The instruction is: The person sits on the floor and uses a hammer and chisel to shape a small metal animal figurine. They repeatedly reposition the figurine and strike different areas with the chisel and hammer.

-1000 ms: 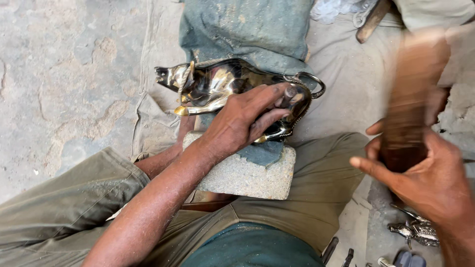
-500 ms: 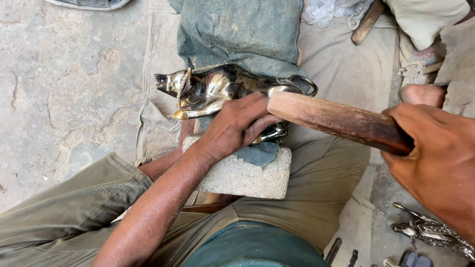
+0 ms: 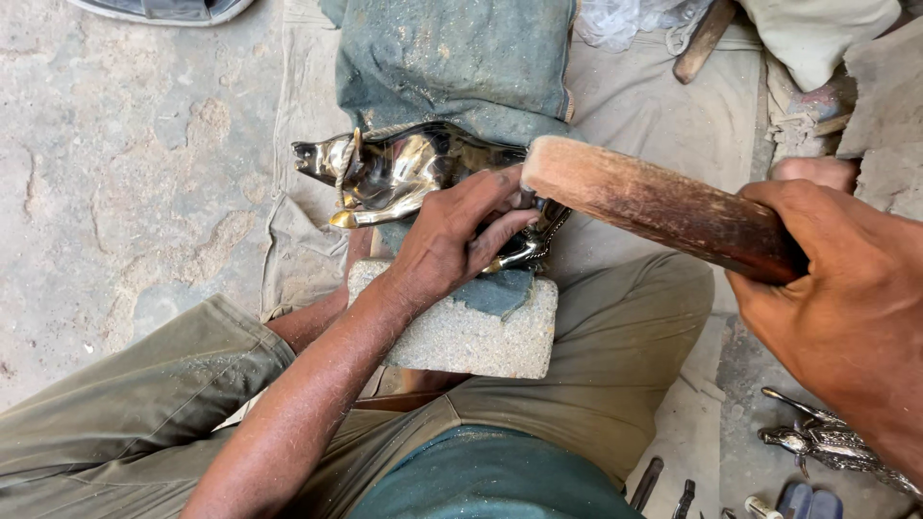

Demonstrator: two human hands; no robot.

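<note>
Centrally, the left hand [image 3: 460,240] presses down with curled fingers on a shiny metal animal figurine [image 3: 404,178], pinning it on a grey stone block [image 3: 471,332] between the person's knees. To the right, the right hand [image 3: 846,298] is closed around a wooden mallet handle [image 3: 663,207], whose far end reaches over the figurine. Beyond lies a dusty green cloth [image 3: 461,62].

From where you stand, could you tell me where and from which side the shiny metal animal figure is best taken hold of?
Grip the metal animal figure around its rear body, coming from the near side, as the left hand does. It lies on its side across the stone block; the head and horns at the far-left end look narrow and pointed, probably awkward. The right hand holds the wooden mallet.
</note>
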